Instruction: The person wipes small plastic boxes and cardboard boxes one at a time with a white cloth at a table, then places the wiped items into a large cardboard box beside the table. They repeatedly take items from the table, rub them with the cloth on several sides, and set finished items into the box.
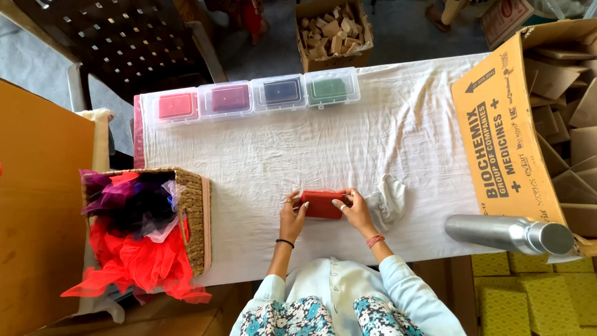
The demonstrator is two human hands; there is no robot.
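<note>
Left hand (291, 210): fingers curled against the left end of the red rectangular block (321, 204), gripping it.
Right hand (355, 207): closed over the block's right end, so the block is pinched between both hands for a steady hold.
Red block: flat on the white cloth-covered table (323, 143), near edge, just in front of the person.
Grey crumpled cloth (389, 200): touching the right hand (within easy reach).
Four clear lidded plastic boxes (252, 96): lined up along the far edge.
Wicker basket of coloured net fabric (196, 218): near left.
</note>
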